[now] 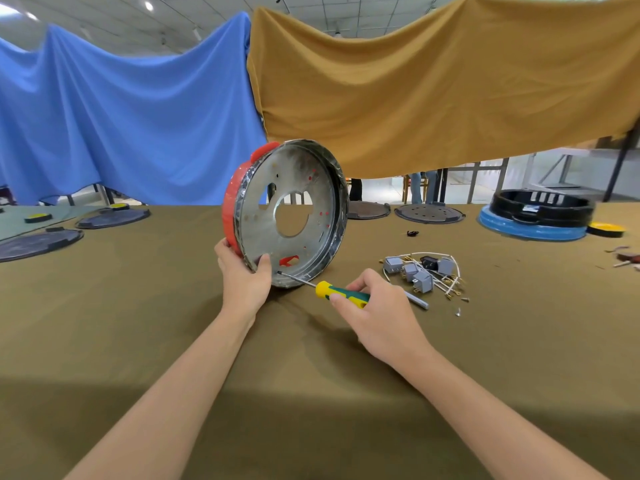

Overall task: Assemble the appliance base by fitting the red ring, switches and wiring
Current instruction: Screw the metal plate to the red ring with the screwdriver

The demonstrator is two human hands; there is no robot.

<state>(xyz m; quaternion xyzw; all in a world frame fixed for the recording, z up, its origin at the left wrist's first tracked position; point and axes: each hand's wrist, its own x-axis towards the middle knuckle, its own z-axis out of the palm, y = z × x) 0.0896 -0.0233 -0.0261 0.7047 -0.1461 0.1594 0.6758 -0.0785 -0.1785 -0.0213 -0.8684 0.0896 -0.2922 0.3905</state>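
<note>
The appliance base (287,216) stood on edge, hollow toward the camera, left hand (244,282) gripping its rim. Right hand (377,306) clasped the screwdriver (341,294), tip pointing left, seemingly touching inside.

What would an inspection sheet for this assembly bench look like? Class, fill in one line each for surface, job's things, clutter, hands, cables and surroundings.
Surface: olive-brown cloth-covered table.
Job's things: round silver metal base pan stands on edge, red plastic ring around its rim; grey rocker switches lie loose to its right.
Clutter: dark round lids at left; black tray on blue ring far right.
Hands: left hand grips the pan's lower rim; right hand holds a green-and-yellow screwdriver, tip at the pan's lower rim.
Cables: white wires tangled among the switches.
Surroundings: blue cloth and mustard cloth hang behind.
</note>
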